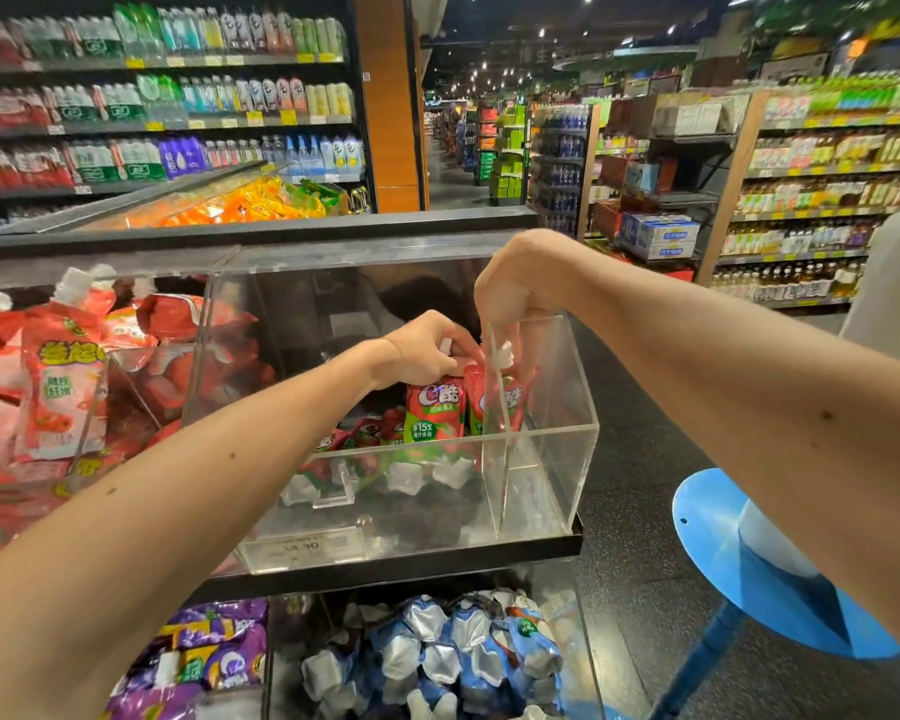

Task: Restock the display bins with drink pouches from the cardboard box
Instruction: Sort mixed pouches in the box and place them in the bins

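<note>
A clear acrylic display bin stands on the black shelf in front of me, split by an upright clear divider. Several red-and-green drink pouches lie on its floor. My left hand grips the white cap of an upright red-and-green pouch inside the bin. My right hand reaches down from above and pinches the top of a second pouch right at the divider. The cardboard box is out of view.
A bin of pink-red pouches sits to the left. Below are bins of purple pouches and blue pouches. A blue stool stands on the dark floor at right. Shelves of bottles line the aisle behind.
</note>
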`<move>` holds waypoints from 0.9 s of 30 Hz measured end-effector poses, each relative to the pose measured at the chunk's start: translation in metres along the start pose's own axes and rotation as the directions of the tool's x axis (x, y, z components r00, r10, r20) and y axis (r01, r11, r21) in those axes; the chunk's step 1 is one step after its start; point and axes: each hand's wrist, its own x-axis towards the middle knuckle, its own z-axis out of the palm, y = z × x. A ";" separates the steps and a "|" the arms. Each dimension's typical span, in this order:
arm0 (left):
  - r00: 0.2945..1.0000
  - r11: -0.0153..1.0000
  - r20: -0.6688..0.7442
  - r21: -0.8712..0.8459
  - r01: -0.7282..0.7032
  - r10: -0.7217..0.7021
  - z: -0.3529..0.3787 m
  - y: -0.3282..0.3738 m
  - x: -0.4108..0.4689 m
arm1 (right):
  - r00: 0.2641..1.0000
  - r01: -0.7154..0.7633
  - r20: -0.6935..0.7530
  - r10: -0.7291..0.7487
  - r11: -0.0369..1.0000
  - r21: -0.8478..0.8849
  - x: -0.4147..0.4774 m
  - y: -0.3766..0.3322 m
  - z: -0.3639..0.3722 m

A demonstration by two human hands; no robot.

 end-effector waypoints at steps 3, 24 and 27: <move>0.998 0.999 -0.047 0.023 -0.032 0.033 -0.005 0.002 -0.009 | 0.997 -0.058 0.052 0.063 0.995 -0.083 0.000 -0.004 -0.003; 0.744 0.990 -0.654 0.122 -0.070 0.133 -0.071 0.017 -0.125 | 0.935 0.340 -0.193 -0.299 0.591 0.731 -0.068 -0.069 0.049; 0.701 0.928 -0.657 0.372 -0.017 0.277 -0.062 0.011 -0.143 | 0.959 0.240 -0.082 -0.270 0.630 0.738 -0.057 -0.071 0.053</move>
